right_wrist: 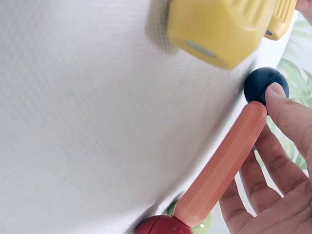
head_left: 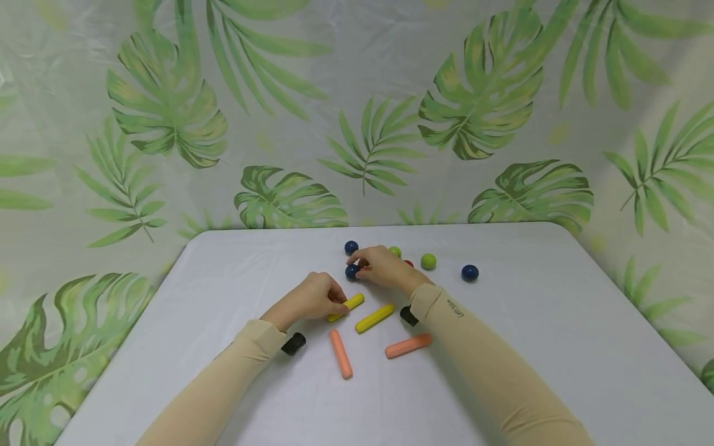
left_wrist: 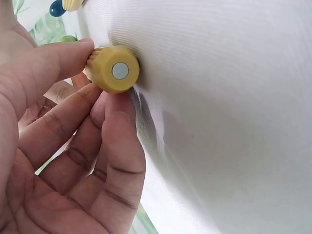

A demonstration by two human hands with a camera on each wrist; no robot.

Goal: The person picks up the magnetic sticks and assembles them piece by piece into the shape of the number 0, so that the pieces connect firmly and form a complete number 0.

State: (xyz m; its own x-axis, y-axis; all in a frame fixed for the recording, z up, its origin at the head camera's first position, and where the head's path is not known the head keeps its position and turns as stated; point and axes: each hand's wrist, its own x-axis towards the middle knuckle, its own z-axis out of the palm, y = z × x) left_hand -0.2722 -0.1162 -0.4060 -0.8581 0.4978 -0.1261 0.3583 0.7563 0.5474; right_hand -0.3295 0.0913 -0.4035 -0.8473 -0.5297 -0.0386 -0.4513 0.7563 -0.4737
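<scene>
My left hand [head_left: 313, 298] pinches a yellow ridged stick [head_left: 354, 301] low over the white table. In the left wrist view that stick's near end shows a round pale grey disc. My right hand [head_left: 385, 267] holds a dark blue ball [right_wrist: 257, 84] between thumb and fingers, farther back on the table. The right wrist view shows an orange stick [right_wrist: 222, 163] with one end against this ball. At its other end the stick meets a red ball [right_wrist: 163, 225]. From the head camera the right hand covers that stick and most of the red ball.
A second yellow stick [head_left: 375, 318] and two orange sticks, one left [head_left: 341, 354] and one right [head_left: 409, 345], lie nearer on the table [head_left: 558, 310]. Behind the right hand are a blue ball [head_left: 351, 248] and a green ball [head_left: 395, 251]. Another green ball [head_left: 428, 261] and blue ball [head_left: 470, 272] lie rightward.
</scene>
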